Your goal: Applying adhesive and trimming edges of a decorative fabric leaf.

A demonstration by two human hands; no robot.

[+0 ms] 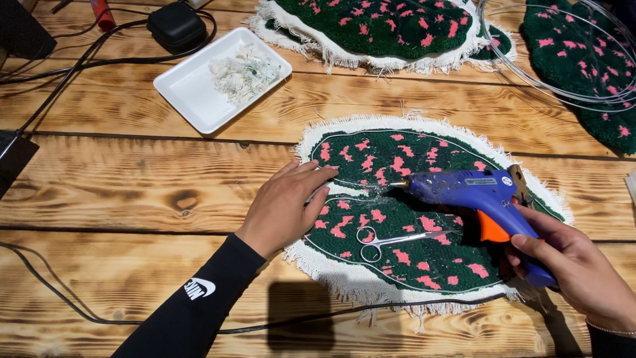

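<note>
At the centre of the frame a green tufted rug piece (397,219) with pink flecks and a white fringed border lies flat on the wooden table (132,185). The left hand (285,205) rests spread on its left edge, fingers flat. The right hand (583,272), cut off at the lower right, grips a blue glue gun (477,195) whose nozzle points at the rug's middle seam. Small scissors (391,240) lie on the rug between the hands. A cable (298,321) crosses below. Upper left, a white tray (192,86) holds pale yarn scraps (245,73). More green rugs (384,26) are cut off along the top.
</note>
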